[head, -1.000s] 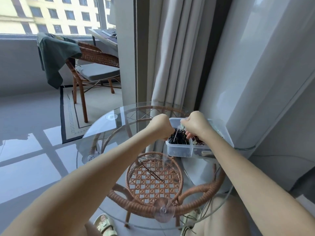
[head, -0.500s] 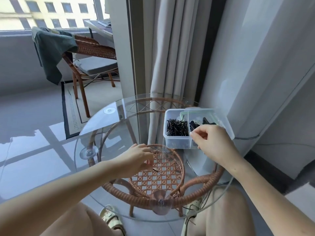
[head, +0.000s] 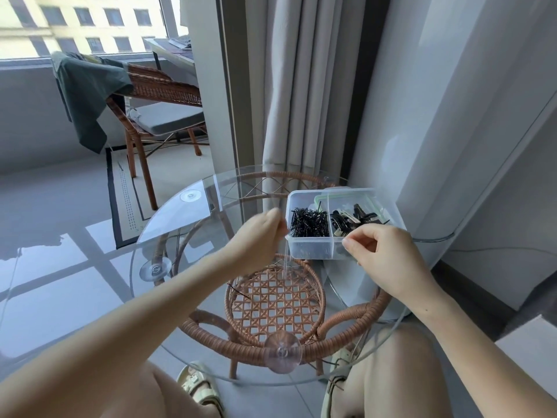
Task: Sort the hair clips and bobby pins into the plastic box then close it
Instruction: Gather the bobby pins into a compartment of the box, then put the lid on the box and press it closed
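The clear rectangular two-compartment plastic box (head: pixel 310 250) lies just beyond both sets of fingertips. Right hand (head: pixel 384 256): thumb pressed to curled index (nothing discernible between). Left hand (head: pixel 259 236): blurred, finger state cannot be told. Thin black bobby pins (head: pixel 309 226) lie nearest the left fingers, dark metal hair clips (head: pixel 349 220) beyond the right.

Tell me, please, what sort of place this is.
Probably a home, a sitting corner beside a large window: a round glass table on a rattan base, a cushioned rattan chair, and long curtains.

Under my left hand (head: pixel 256 239) the tabletop (head: pixel 187 227) is clear, glossy glass over rough woven rattan (head: pixel 274 300); by my right hand (head: pixel 382 254) the box (head: pixel 310 251) is smooth, translucent plastic.
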A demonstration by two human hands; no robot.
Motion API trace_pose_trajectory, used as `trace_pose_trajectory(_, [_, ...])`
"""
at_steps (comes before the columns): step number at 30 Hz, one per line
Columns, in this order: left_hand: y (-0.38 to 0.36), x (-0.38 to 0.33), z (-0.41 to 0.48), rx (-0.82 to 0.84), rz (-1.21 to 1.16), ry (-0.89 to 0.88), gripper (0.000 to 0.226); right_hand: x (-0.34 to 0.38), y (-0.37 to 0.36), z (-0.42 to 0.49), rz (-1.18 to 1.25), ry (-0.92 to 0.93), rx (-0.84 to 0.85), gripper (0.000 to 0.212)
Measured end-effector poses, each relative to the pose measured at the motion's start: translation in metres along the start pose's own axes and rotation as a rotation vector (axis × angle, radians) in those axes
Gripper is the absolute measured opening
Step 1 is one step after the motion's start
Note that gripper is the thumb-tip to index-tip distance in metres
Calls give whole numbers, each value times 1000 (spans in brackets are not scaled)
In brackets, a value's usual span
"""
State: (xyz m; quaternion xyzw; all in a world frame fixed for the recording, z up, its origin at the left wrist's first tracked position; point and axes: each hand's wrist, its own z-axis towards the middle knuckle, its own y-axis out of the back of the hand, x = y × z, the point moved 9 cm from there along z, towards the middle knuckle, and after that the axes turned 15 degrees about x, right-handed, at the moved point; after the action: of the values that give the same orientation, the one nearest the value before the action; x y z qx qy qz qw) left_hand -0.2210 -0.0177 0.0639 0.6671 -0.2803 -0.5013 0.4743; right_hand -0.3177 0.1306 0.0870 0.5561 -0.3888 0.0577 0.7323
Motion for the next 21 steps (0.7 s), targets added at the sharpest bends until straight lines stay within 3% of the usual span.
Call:
trace_pose_trajectory(5, [13,-5,57,-10,112,112,42,1,1,-1,-28,1,-24,12])
trace_pose_trajectory(10, [9,3,34,99,125,95,30,3,0,-3,-45,26,-44,12])
trace_pose_trajectory(13, [-12,28,-18,324,262,72,16,4,-3,-3,-49,48,-40,13])
trace_pose_trajectory(16, [-38,48,-54,409,318,84,25,-1,-6,0,-68,50,-37,14])
trace_pose_trajectory(19, [-51,53,-58,332,289,85,19,0,0,2,-285,87,-136,16])
trace_pose_trajectory(21, [-58,53,-58,314,360,96,18,-6,0,13,-508,93,-138,29])
